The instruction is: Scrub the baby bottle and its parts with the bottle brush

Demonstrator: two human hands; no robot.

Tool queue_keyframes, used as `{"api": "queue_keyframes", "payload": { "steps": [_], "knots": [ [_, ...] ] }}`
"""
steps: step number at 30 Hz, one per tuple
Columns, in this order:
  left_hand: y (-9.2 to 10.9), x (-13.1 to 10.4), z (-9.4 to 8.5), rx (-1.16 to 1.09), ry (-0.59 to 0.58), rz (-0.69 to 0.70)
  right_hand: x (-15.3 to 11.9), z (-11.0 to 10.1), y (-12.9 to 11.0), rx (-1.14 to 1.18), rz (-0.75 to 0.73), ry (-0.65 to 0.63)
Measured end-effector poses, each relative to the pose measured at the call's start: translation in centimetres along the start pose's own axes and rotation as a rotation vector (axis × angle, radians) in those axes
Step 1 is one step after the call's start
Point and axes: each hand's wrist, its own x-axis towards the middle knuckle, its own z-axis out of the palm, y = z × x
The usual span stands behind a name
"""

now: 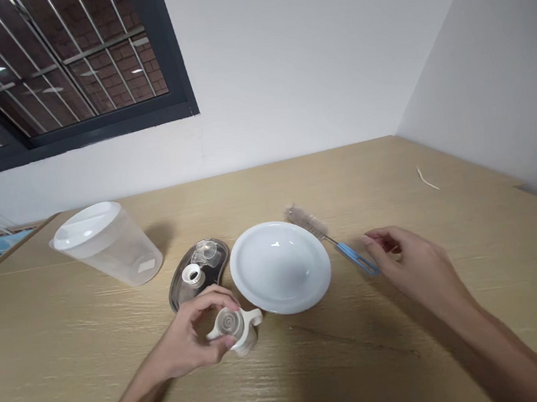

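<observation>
My left hand (200, 336) pinches a white two-handled piece (255, 318) with a round, ridged translucent centre between thumb and fingers, in front of the bowl. Behind it, a kidney-shaped metal tray (175, 289) holds a small container with a white ring neck (193, 275) and a clear cap-like piece (208, 253). A white bowl (281, 268) sits at the middle. To its right lies a bottle brush (348, 253) with grey bristles and a blue looped handle. Close to that handle is my right hand (411, 265), thumb and forefinger tips together, with nothing visible between them.
A translucent lidded pitcher (117, 245) stands at the left on the wooden table (344, 178). A short pale strip (426, 179) lies at the far right. White walls (290, 61) border the table at the back and right, with a barred window (60, 63) upper left.
</observation>
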Motion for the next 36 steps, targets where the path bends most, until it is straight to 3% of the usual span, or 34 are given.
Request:
{"api": "queue_keyframes", "payload": {
  "steps": [6,14,28,32,36],
  "knots": [
    [-0.7,-0.1,0.4,0.028,0.042,0.018,0.0,0.1,0.1,0.006,0.013,0.028],
    [-1.8,-0.4,1.3,0.13,0.18,0.154,0.1,0.3,0.2,0.0,0.01,0.055],
    [-0.9,-1.0,1.2,0.096,0.183,0.187,0.0,0.3,-0.4,0.005,0.038,0.052],
    [-1.3,-1.5,-0.4,0.019,0.231,0.138,0.1,0.3,-0.2,0.007,0.037,0.061],
    [-2.2,-1.7,-4.5,0.047,0.489,0.129,0.0,-0.2,-0.2,-0.001,0.018,0.142]
  ]
}}
